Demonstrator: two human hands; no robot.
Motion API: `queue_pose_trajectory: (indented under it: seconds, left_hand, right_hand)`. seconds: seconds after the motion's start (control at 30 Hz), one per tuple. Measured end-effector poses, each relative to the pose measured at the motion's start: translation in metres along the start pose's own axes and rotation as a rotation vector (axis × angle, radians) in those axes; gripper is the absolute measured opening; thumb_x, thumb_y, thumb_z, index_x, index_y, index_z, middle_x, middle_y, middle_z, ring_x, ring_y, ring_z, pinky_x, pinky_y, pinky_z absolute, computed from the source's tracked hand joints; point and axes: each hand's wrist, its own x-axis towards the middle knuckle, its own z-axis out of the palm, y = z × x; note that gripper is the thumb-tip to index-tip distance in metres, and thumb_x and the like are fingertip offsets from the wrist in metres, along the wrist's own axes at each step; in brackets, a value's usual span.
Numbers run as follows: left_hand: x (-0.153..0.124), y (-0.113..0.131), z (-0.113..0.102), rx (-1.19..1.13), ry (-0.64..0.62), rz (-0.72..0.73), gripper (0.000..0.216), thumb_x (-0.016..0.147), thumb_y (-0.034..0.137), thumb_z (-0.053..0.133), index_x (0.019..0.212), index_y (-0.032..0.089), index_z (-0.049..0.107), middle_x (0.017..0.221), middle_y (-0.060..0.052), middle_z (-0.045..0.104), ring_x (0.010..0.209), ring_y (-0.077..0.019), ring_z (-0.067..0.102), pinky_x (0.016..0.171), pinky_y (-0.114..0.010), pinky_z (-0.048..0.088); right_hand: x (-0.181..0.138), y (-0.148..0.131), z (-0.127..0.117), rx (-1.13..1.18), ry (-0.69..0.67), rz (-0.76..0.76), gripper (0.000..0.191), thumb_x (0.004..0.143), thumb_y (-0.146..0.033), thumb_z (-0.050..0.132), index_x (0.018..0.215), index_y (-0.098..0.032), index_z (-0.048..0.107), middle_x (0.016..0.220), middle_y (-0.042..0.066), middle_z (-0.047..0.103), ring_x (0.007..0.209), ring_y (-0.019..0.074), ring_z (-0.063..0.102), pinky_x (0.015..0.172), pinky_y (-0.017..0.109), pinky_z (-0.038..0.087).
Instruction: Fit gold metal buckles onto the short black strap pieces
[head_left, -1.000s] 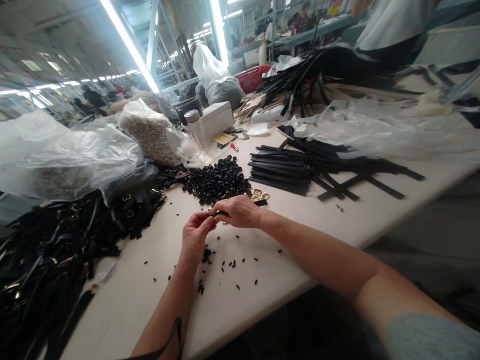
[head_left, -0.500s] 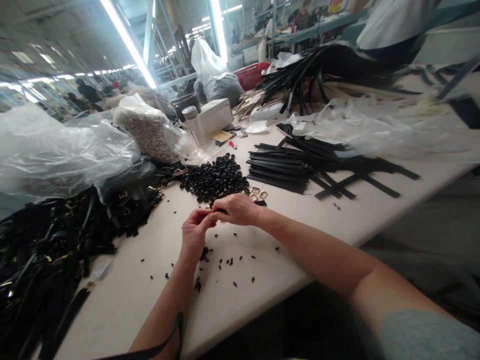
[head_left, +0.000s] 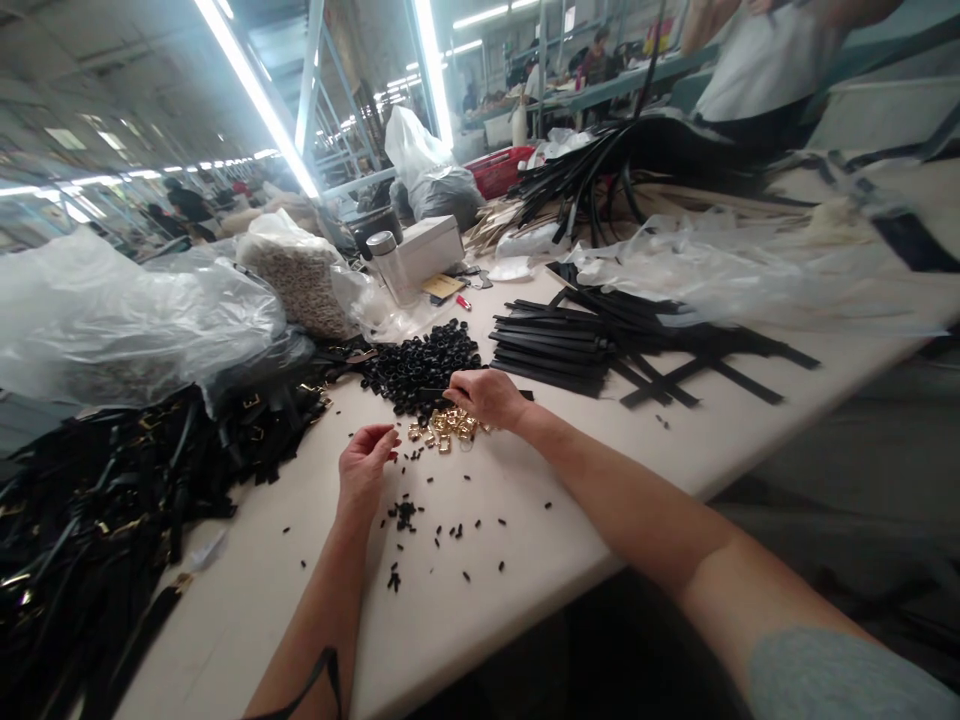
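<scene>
My right hand (head_left: 486,397) is closed around a short black strap (head_left: 432,394), whose ends stick out on both sides of the fingers. It hovers at the near edge of a heap of small black loops (head_left: 427,362). Just below lies a cluster of gold buckles (head_left: 450,428). To the left, my left hand (head_left: 365,460) has its thumb and fingertips pinched together, and I cannot make out what is between them. Small black bits (head_left: 405,514) lie scattered on the pale table (head_left: 525,600) in front of both hands.
Cut black strips (head_left: 551,345) are stacked to the right. Black straps with gold buckles (head_left: 150,500) pile up at the left under plastic bags (head_left: 135,310). A clear flask (head_left: 391,265) and a white box (head_left: 433,245) stand behind. A person (head_left: 772,60) is at the back right.
My hands were together and have parted. The left has moved left and the right slightly up and right with the strap. The gold buckles between them are now uncovered.
</scene>
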Motion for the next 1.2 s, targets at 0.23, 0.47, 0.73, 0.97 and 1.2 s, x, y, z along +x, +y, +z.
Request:
queue_pose_trajectory:
  seconds: [0.23, 0.47, 0.73, 0.97, 1.2]
  left_hand:
    - [0.017, 0.012, 0.004, 0.624, -0.213, 0.215, 0.027, 0.074, 0.043, 0.065, 0.087, 0.020, 0.069, 0.087, -0.004, 0.070, 0.074, -0.0180, 0.062, 0.071, -0.030, 0.047]
    - [0.047, 0.018, 0.017, 0.901, -0.319, 0.046, 0.017, 0.064, 0.031, 0.071, 0.077, 0.020, 0.068, 0.073, -0.002, 0.068, 0.064, -0.0174, 0.060, 0.059, -0.028, 0.042]
    - [0.062, 0.022, 0.016, 0.988, -0.462, 0.074, 0.015, 0.061, 0.032, 0.071, 0.067, 0.021, 0.064, 0.061, 0.001, 0.062, 0.058, -0.0162, 0.054, 0.053, -0.026, 0.036]
    - [0.035, 0.027, 0.013, 0.895, -0.328, 0.175, 0.013, 0.066, 0.033, 0.069, 0.068, 0.021, 0.064, 0.062, 0.002, 0.061, 0.057, -0.0146, 0.053, 0.055, -0.026, 0.037]
    - [-0.007, 0.010, 0.014, 0.321, -0.241, -0.039, 0.019, 0.066, 0.035, 0.072, 0.068, 0.019, 0.061, 0.058, 0.003, 0.059, 0.051, -0.0116, 0.054, 0.049, -0.022, 0.041]
  right_hand:
    - [0.001, 0.007, 0.004, 0.018, -0.022, 0.030, 0.028, 0.094, -0.040, 0.048, 0.090, -0.019, 0.066, 0.087, 0.004, 0.070, 0.074, 0.0143, 0.059, 0.060, 0.026, 0.027]
    - [0.000, 0.004, 0.004, 0.017, -0.042, 0.018, 0.030, 0.094, -0.041, 0.048, 0.087, -0.019, 0.066, 0.087, 0.005, 0.070, 0.073, 0.0146, 0.059, 0.059, 0.027, 0.025]
    - [-0.001, -0.001, 0.001, -0.009, -0.106, 0.000, 0.030, 0.094, -0.041, 0.048, 0.087, -0.018, 0.066, 0.088, 0.006, 0.070, 0.074, 0.0157, 0.059, 0.059, 0.027, 0.025]
    - [-0.001, -0.002, 0.001, 0.011, -0.104, -0.003, 0.029, 0.094, -0.039, 0.048, 0.086, -0.018, 0.066, 0.087, 0.006, 0.070, 0.073, 0.0147, 0.058, 0.060, 0.026, 0.025]
    - [-0.003, -0.007, 0.003, 0.075, -0.080, -0.021, 0.028, 0.093, -0.038, 0.049, 0.084, -0.018, 0.066, 0.083, 0.004, 0.069, 0.071, 0.0133, 0.056, 0.061, 0.025, 0.026]
